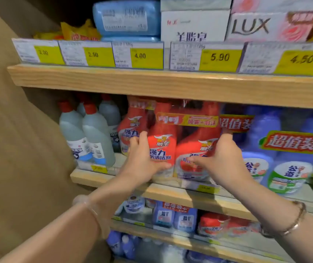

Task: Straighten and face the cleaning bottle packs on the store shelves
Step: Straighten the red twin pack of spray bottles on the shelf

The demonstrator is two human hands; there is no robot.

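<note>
A shrink-wrapped twin pack of red cleaner bottles (pixel 180 141) stands upright at the front of the middle shelf (pixel 170 192), label facing me. My left hand (pixel 142 158) clasps its left bottle, fingers behind and thumb across the front. On the pack's right side, my right hand (pixel 220 160) grips with fingers up along the edge and thumb on the label. Another red bottle pack (pixel 131 128) stands just behind to the left, partly hidden.
Grey bottles with red caps (pixel 93 135) stand at the left end of the shelf. Blue bottle packs (pixel 288 154) fill the right. Above the shelf board (pixel 151 82) with price tags lie soap boxes (pixel 195 25). Lower shelves hold more packs (pixel 174 215). A brown wall (pixel 19 149) is left.
</note>
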